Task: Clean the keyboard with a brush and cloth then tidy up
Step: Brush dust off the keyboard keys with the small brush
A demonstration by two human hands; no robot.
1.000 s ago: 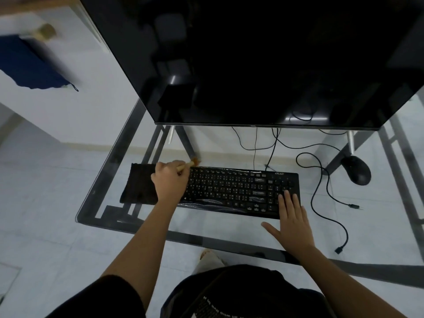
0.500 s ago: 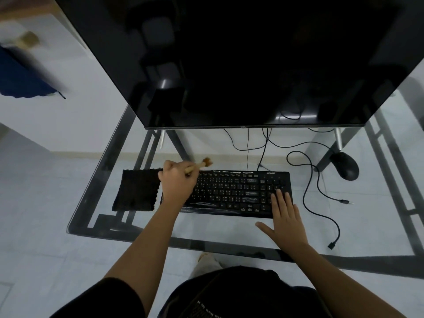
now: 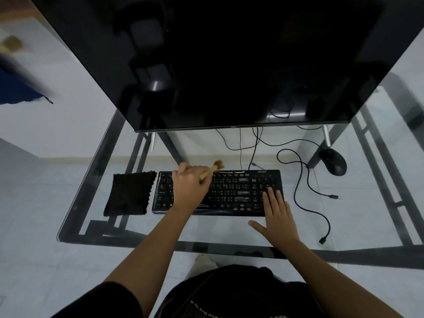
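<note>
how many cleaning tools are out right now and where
2. The brush is gripped in the left hand over the back edge of the keyboard; the black cloth lies flat on the glass desk just left of the keyboard. More could be hidden behind the monitor.

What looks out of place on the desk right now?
A loose black cable snakes over the glass right of the keyboard, its plug unconnected near the front edge. Nothing spilled or damaged.

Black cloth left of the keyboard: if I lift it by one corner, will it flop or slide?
Probably floppy: the cloth lies flat with wavy, soft edges, so it should drape. Likely light, being thin. On the smooth glass desk it may slide if pushed.
</note>
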